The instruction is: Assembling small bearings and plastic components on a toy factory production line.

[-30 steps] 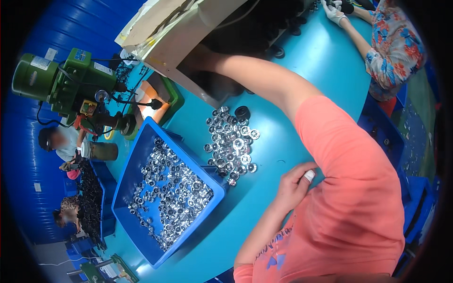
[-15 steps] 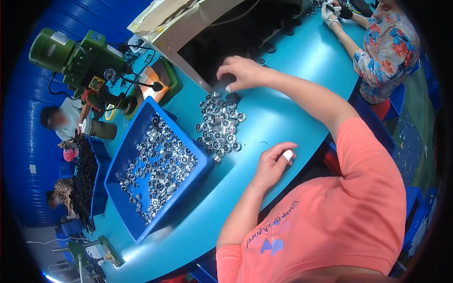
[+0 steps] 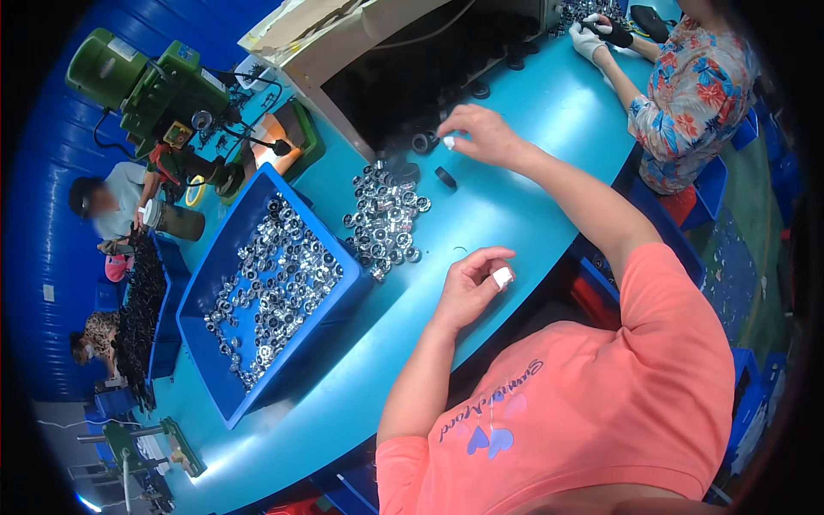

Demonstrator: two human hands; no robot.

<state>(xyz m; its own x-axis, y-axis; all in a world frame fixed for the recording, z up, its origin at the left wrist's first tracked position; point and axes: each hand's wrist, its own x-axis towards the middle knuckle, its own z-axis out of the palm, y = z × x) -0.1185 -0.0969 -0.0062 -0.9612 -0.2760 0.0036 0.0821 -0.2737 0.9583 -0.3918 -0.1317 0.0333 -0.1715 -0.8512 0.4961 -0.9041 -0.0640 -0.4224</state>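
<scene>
Glossy teal tabletop [image 3: 549, 112] sweeping across the scene. Far left, a green drill press [image 3: 154, 81] against a blue wall [image 3: 39, 223]. Right, blue crates [image 3: 755, 378] on a greenish floor [image 3: 755, 232]. Bright, even light overhead.

Left of the grip I see a blue bin [image 3: 296, 348] heaped with shiny metal rings [image 3: 283, 279], sitting on the teal table [image 3: 369, 343]. Farther left stands a green drill press [image 3: 163, 81]. Just beyond the grip lies a dark open box [image 3: 403, 77]. Off to the right, a co-worker in a floral shirt [image 3: 687, 94] works at the same table.
</scene>
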